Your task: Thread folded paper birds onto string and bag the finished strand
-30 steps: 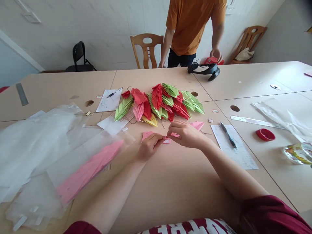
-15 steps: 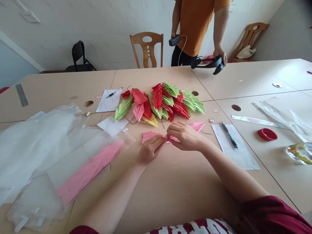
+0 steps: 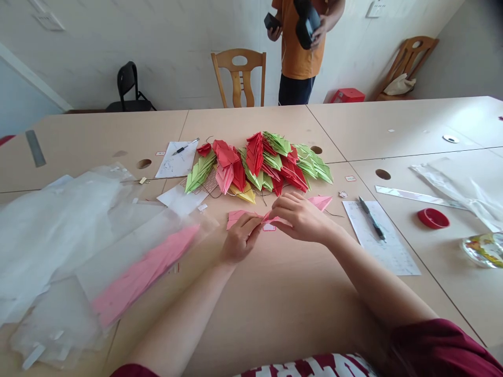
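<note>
A strip of folded pink paper (image 3: 234,217) lies across the table in front of me, and both hands pinch it near its middle. My left hand (image 3: 242,238) grips it from the left, thumb and fingers together. Over its right part my right hand (image 3: 296,215) is curled, fingertips meeting those of the left. The paper's pointed pink end (image 3: 320,202) sticks out beyond the right hand, with a thin cord near it. Just behind lies a heap of red, green, pink and yellow folded paper pieces (image 3: 255,162). My fingers hide the exact fold.
Plastic bags, one holding pink paper (image 3: 147,272), spread on the left. To the right are a written sheet (image 3: 393,256) with a pen (image 3: 371,218), a red tape ring (image 3: 433,218) and a glass dish (image 3: 485,250). Across the table stands a person in an orange shirt (image 3: 301,57).
My hands stay pinched on the pink paper, the left one shifting slightly. The person opposite has moved left and raised the dark headset from the table edge to chest height.
</note>
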`<state>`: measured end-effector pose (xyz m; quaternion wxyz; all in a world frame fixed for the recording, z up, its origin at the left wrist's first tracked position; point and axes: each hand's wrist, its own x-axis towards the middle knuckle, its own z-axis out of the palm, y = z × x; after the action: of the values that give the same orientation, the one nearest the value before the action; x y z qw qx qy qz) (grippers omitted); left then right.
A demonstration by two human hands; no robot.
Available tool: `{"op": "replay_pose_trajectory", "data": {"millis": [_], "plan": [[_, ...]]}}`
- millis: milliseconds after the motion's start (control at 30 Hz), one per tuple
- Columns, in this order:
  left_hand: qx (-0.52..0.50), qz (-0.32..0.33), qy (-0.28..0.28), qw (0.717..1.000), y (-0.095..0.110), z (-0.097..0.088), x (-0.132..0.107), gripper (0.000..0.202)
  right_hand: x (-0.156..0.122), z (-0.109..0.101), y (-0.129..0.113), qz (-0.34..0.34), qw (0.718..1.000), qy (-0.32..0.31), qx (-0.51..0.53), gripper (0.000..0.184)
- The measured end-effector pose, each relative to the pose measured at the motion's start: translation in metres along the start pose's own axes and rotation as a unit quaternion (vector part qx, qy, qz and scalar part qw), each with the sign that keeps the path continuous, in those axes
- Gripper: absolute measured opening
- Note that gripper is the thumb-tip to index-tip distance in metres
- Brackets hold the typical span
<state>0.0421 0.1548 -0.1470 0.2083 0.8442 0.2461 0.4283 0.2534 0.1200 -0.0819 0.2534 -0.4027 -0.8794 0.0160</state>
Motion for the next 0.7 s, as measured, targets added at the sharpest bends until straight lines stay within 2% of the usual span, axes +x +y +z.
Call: {"op": "replay_pose_trajectory", "data": {"millis": [267,400,500,700], "plan": [[-0.004,-0.021,0.0,1.0,0.001,0.002,0.001,0.01,0.001,0.008,-0.001,0.006,0.999,-0.003,-0.043,0.019],[0.001,-0.024,-0.024,0.999,0.005,0.001,0.003,0.014,0.002,0.009,-0.004,0.013,0.999,-0.005,-0.041,0.02],[0.042,-0.006,-0.035,0.999,0.006,0.0,0.004,0.018,0.002,0.011,-0.005,0.024,0.999,-0.001,-0.027,0.016],[0.108,0.057,0.004,0.993,0.004,-0.002,0.007,0.012,-0.002,0.016,0.004,0.039,0.999,0.001,0.036,0.014]]}}
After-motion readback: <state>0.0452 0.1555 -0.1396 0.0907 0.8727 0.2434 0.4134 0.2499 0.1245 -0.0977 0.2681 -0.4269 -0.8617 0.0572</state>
